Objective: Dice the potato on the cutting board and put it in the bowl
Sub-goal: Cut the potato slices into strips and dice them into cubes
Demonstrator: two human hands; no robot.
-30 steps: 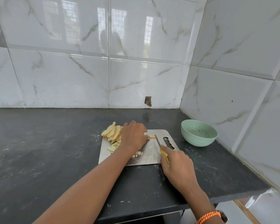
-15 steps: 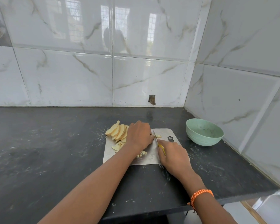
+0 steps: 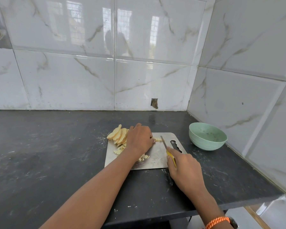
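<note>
On a steel cutting board (image 3: pixel 157 154) at the centre of the dark counter (image 3: pixel 40 162), the left hand (image 3: pixel 139 139) presses down on a strip of potato (image 3: pixel 157 139), fingers curled over it so most of the strip is hidden. The right hand (image 3: pixel 183 169), at 4 o'clock from the left, grips a yellow-handled knife (image 3: pixel 168 149), its blade just beside the strip's exposed end. Potato slices (image 3: pixel 118 135) fan out at the board's 10 o'clock corner; small dice (image 3: pixel 143 157) peek from under the left forearm. The green bowl (image 3: pixel 207 138) sits at 3 o'clock, its contents too faint to identify.
</note>
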